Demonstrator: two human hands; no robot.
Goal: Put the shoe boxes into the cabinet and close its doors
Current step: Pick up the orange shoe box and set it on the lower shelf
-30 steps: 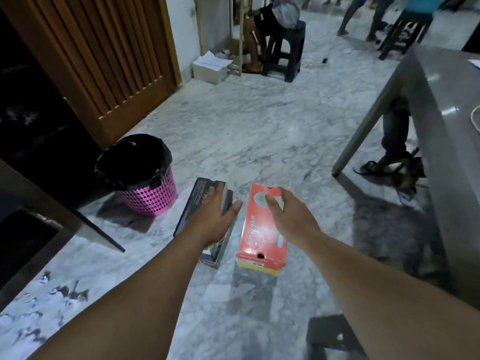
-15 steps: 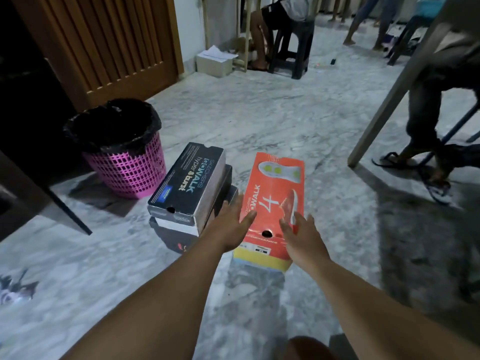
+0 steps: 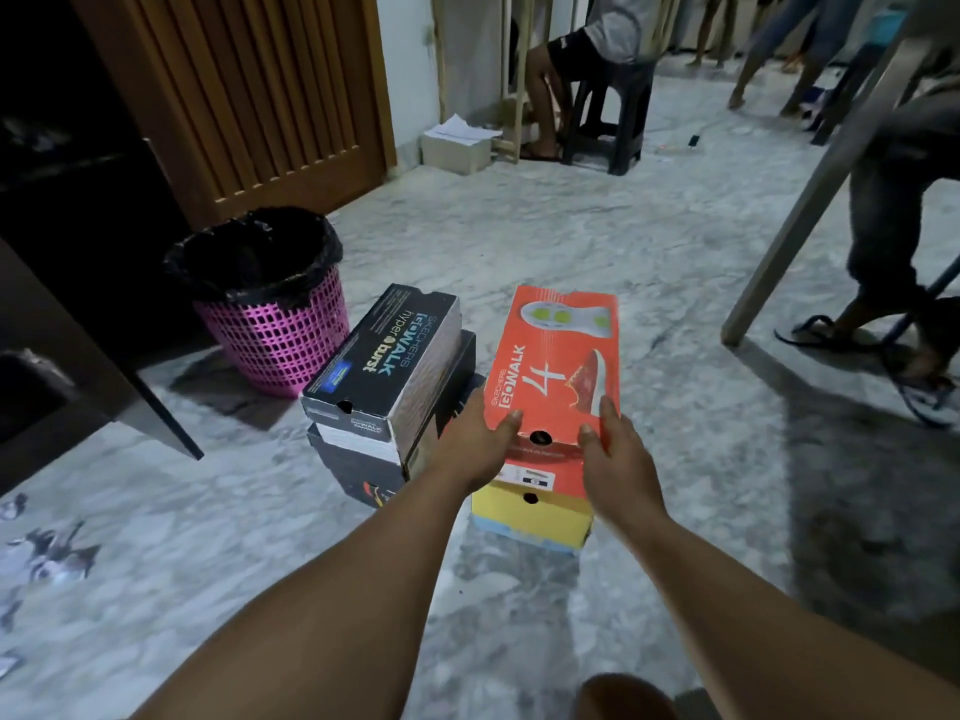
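Both hands (image 3: pixel 475 449) now gripping orange box (image 3: pixel 558 366).

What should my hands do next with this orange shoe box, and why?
Probably lift the orange box straight up off the yellow box. The left hand and right hand already grip its near end, and the black boxes stand close beside it.

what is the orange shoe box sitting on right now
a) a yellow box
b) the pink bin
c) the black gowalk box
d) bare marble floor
a: the orange shoe box rests on top of a yellow box, whose front end shows just beneath it, while the left hand and right hand take a grip on the orange box's near end.
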